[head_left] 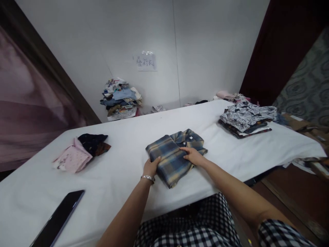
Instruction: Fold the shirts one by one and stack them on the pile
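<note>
A folded shirt [167, 154] in blue, grey and tan plaid lies on the white-covered table [118, 202] in front of me. Its collar faces up at the far right part of the bundle, with a button and a small white label showing. My left hand [151, 167] grips the shirt's near-left edge, thumb on top and the other fingers hidden beneath or behind the cloth. On the right, my right hand [192, 156] rests on the shirt just below the collar. Its index finger is stretched out over the fold, with the thumb apart.
Pink and dark folded clothes [74, 156] lie at the left, with a black phone-like slab [59, 218] nearer me. Stacked patterned garments [246, 116] sit at the right. A tall clothes pile [122, 97] stands beyond the far edge, below a paper sign [147, 61] on the wall.
</note>
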Demonstrator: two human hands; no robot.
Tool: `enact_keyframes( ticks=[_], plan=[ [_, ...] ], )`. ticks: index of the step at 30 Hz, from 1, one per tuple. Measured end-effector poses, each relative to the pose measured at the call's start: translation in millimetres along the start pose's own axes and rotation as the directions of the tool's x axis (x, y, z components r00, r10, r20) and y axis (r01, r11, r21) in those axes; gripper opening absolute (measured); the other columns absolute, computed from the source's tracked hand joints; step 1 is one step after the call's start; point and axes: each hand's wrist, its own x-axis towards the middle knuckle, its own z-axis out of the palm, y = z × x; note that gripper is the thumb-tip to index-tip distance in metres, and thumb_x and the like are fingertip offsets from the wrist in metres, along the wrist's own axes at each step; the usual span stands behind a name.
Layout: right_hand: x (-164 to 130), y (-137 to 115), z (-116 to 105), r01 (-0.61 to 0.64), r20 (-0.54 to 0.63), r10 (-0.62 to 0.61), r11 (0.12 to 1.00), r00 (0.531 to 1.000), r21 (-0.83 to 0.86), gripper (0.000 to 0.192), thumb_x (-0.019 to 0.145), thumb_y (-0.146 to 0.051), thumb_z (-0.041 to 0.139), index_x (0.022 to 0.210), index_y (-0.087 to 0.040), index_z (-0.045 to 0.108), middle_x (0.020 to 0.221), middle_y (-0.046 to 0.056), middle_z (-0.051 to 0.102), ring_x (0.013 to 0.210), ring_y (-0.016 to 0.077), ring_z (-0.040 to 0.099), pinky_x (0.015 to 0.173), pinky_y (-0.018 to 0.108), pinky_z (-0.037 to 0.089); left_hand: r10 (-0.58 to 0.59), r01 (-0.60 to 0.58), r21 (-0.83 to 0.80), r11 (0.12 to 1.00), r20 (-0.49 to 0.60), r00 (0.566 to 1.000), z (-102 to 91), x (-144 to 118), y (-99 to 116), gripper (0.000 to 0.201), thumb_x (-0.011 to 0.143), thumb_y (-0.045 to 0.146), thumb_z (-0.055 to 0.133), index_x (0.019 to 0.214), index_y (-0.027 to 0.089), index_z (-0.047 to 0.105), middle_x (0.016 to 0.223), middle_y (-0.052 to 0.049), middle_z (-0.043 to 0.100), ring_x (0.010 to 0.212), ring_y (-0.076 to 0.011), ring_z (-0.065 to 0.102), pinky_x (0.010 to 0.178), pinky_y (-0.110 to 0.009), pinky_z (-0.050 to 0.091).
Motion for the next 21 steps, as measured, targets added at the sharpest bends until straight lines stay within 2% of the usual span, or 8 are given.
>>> enact_keyframes(
  ticks=[4, 7, 10, 12, 14, 16, 18, 21],
  plan=[
    [2, -4, 1, 0.032, -0.060, -0.036, 0.997, 0.998, -0.072, 0.054, 0.068, -0.004, 0.053, 0.119, -0.021, 0.064, 0.115, 0.003, 0.067, 0.107, 0.0197, 0.061, 0.099, 0.040, 0.044, -0.018, 0.019, -0.053, 0.998, 0.029, 0.999, 4.3, -3, 0, 0.043, 0.071, 0.038, 0.075, 0.103, 0.013, 0.064, 0.085, -0.010, 0.072, 0.078, -0.0228, 0.069, 0.066, -0.032, 0.056],
    [-7, -7, -4, 0.021, -0.134, -0.040, 0.990, 0.990, -0.137, 0.045, 0.071, -0.009, 0.055, 0.113, -0.021, 0.066, 0.111, 0.004, 0.067, 0.103, 0.0203, 0.062, 0.097, 0.040, 0.045, -0.062, 0.064, -0.021, 0.998, 0.082, 0.995, 4.0, -6, 8, 0.043, 0.072, 0.039, 0.073, 0.105, 0.013, 0.062, 0.084, -0.010, 0.072, 0.071, -0.0220, 0.068, 0.058, -0.031, 0.055],
    [-35, -8, -10, 0.026, -0.283, -0.059, 0.992, 0.957, -0.120, 0.034, 0.075, -0.021, 0.058, 0.108, -0.020, 0.066, 0.105, 0.005, 0.068, 0.094, 0.0203, 0.063, 0.091, 0.040, 0.049, -0.087, 0.072, 0.105, 0.992, 0.153, 0.984, -8.3, -6, 13, 0.045, 0.075, 0.044, 0.067, 0.107, 0.013, 0.059, 0.084, -0.011, 0.071, 0.065, -0.0223, 0.067, 0.055, -0.032, 0.053],
    [-61, -9, -14, -0.060, -0.348, 0.060, 0.998, 0.935, 0.013, 0.033, 0.077, -0.030, 0.059, 0.109, -0.019, 0.063, 0.097, 0.006, 0.068, 0.082, 0.0195, 0.064, 0.078, 0.038, 0.055, -0.021, -0.017, 0.276, 0.961, 0.134, 0.991, -20.4, -3, 17, 0.054, 0.075, 0.051, 0.065, 0.111, 0.012, 0.058, 0.088, -0.013, 0.071, 0.069, -0.0251, 0.068, 0.060, -0.035, 0.054],
    [-88, -11, -15, -0.211, -0.315, 0.283, 0.947, 0.906, 0.243, 0.040, 0.077, -0.037, 0.063, 0.113, -0.020, 0.058, 0.094, 0.008, 0.068, 0.070, 0.0190, 0.065, 0.061, 0.035, 0.057, 0.149, -0.155, 0.462, 0.873, 0.050, 0.988, -29.9, 5, 26, 0.061, 0.075, 0.054, 0.062, 0.118, 0.011, 0.055, 0.099, -0.016, 0.069, 0.085, -0.0293, 0.067, 0.074, -0.039, 0.053],
    [-108, -15, -12, -0.338, -0.205, 0.462, 0.829, 0.863, 0.446, 0.047, 0.074, -0.040, 0.069, 0.115, -0.021, 0.054, 0.101, 0.010, 0.067, 0.070, 0.0197, 0.066, 0.052, 0.033, 0.056, 0.353, -0.288, 0.595, 0.751, 0.008, 0.936, -31.2, 19, 40, 0.060, 0.079, 0.051, 0.059, 0.123, 0.010, 0.052, 0.118, -0.020, 0.062, 0.107, -0.0315, 0.060, 0.090, -0.041, 0.047],
    [-118, -20, -4, -0.383, -0.090, 0.519, 0.727, 0.850, 0.570, 0.048, 0.071, -0.039, 0.074, 0.111, -0.020, 0.055, 0.111, 0.012, 0.065, 0.077, 0.0203, 0.068, 0.055, 0.031, 0.058, 0.499, -0.424, 0.646, 0.635, 0.076, 0.863, -21.7, 35, 58, 0.058, 0.082, 0.048, 0.055, 0.126, 0.011, 0.050, 0.131, -0.019, 0.053, 0.122, -0.0298, 0.050, 0.101, -0.038, 0.039],
    [-113, -27, 11, -0.371, 0.032, 0.475, 0.642, 0.879, 0.671, 0.038, 0.073, -0.037, 0.074, 0.101, -0.017, 0.060, 0.110, 0.012, 0.065, 0.084, 0.0181, 0.067, 0.065, 0.029, 0.059, 0.552, -0.573, 0.638, 0.514, 0.266, 0.790, 7.4, 63, 82, 0.057, 0.082, 0.047, 0.057, 0.127, 0.012, 0.050, 0.137, -0.016, 0.049, 0.128, -0.0273, 0.043, 0.107, -0.033, 0.032]
  ],
)
